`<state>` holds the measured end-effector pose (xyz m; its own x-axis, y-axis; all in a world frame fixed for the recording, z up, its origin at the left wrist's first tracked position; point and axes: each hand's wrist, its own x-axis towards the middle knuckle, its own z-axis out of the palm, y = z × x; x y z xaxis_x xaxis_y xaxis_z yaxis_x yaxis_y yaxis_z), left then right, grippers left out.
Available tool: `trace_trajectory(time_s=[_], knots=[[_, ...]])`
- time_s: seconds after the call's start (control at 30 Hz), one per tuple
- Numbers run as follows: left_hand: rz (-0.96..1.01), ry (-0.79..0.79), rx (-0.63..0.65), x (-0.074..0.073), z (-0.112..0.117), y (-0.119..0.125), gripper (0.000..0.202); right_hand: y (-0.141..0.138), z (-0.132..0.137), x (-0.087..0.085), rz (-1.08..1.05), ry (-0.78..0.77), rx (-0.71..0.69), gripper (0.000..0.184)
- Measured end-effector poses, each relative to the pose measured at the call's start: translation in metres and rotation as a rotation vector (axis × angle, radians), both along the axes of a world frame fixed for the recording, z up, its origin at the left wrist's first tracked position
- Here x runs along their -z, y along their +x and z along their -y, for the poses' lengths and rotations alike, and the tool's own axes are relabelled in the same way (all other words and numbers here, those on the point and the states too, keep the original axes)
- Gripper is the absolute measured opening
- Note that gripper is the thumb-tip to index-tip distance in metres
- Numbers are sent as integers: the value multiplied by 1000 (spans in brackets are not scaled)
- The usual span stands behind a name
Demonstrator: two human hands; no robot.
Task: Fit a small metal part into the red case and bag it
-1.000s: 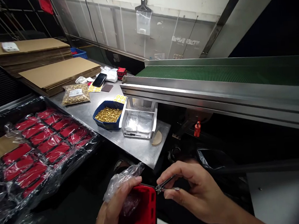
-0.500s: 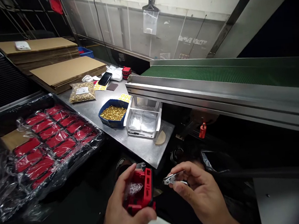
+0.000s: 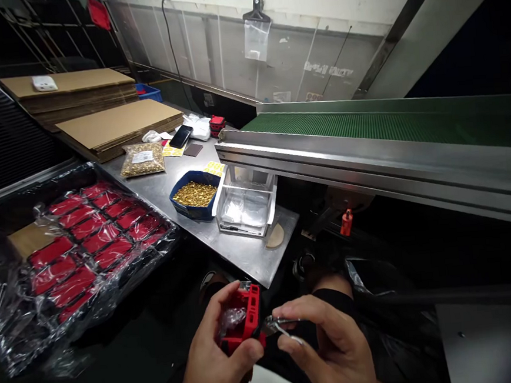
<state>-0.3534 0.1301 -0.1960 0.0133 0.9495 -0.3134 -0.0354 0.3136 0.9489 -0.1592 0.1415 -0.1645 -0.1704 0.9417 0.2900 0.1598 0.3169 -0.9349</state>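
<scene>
My left hand (image 3: 215,360) is closed round a small red plastic case (image 3: 243,316) with a crumpled clear bag tucked inside it, held low in front of me over my lap. My right hand (image 3: 334,350) pinches a small shiny metal tool (image 3: 277,325), like a nail clipper, with its tip touching the case's right edge. Both hands are below the near corner of the steel table (image 3: 247,254).
On the table stand a blue tray of small brass parts (image 3: 194,194), a clear plastic box (image 3: 245,207), a bag of brass parts (image 3: 143,159) and a phone (image 3: 181,136). A black tray of red cases under plastic wrap (image 3: 86,240) lies left. A green conveyor (image 3: 365,125) runs right. Cardboard stacks (image 3: 112,123) sit behind.
The left hand turned the red case upright and drew it closer, with the bag pushed inside. The right hand brought the metal tool left until it met the case.
</scene>
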Motion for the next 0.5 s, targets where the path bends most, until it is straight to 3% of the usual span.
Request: trace_trajectory(time_s=[0.1, 0.17, 0.23, 0.37, 0.43, 0.5], knots=[[503, -211, -9, 1, 0, -2, 83, 1, -14, 29, 50, -56, 172, 22], [844, -348, -28, 1, 1, -5, 73, 3, -29, 61, 115, -113, 244, 20], [1041, -402, -24, 1, 1, -8, 68, 3, -43, 100, 196, -160, 281, 23], [1158, -383, -23, -1, 2, -11, 68, 5, -58, 166, 369, -205, 326, 32], [1175, -366, -43, 0, 3, -12, 69, 7, -59, 181, 412, -195, 299, 31], [1195, -368, -45, 3, 3, -13, 71, 10, -59, 182, 448, -179, 245, 26]])
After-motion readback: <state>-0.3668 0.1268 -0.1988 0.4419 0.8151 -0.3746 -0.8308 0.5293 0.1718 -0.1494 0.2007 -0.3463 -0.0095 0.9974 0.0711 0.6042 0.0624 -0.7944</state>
